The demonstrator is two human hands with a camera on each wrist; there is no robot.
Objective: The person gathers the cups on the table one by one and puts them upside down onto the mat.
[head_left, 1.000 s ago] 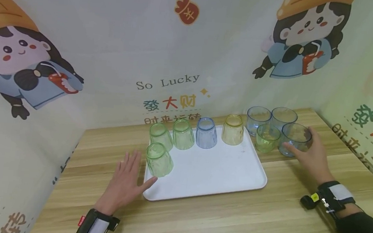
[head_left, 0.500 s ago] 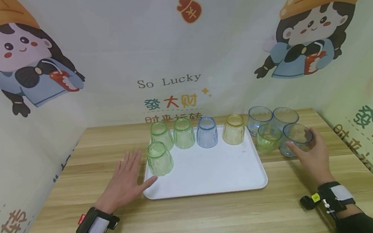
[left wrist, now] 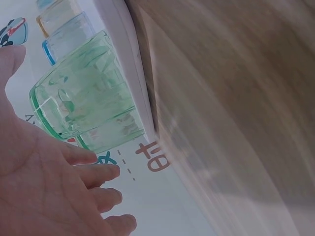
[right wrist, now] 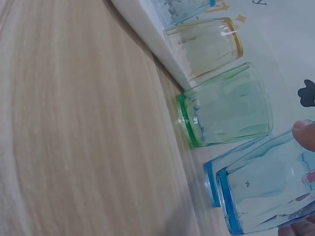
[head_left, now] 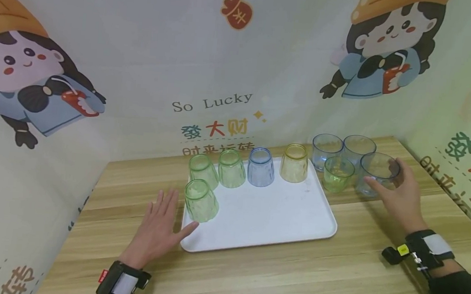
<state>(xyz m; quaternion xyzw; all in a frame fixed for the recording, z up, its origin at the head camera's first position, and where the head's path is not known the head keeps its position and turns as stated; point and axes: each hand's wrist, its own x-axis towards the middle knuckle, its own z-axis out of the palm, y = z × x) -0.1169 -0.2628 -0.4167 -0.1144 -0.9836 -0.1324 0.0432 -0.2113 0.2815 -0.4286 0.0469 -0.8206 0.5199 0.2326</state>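
My right hand grips a blue glass near its rim, thumb on the near side and fingers round the far side. In the right wrist view that blue glass stands upright, its thick base a little off the wood. Flat beside the tray's left edge lies my left hand, fingers straight and thumb spread towards the nearest green glass. Whether the thumb touches the tray cannot be told. The white tray carries upside-down glasses: several green, a blue glass and a yellow glass.
Right of the tray, an upright green glass and two blue glasses, one at the back left and another beside it, stand close to the held one. A printed cloth hangs behind the wooden table.
The right hand has raised the blue glass slightly off the table and shifted it a little to the right. The left hand and the glasses on the tray stay put.
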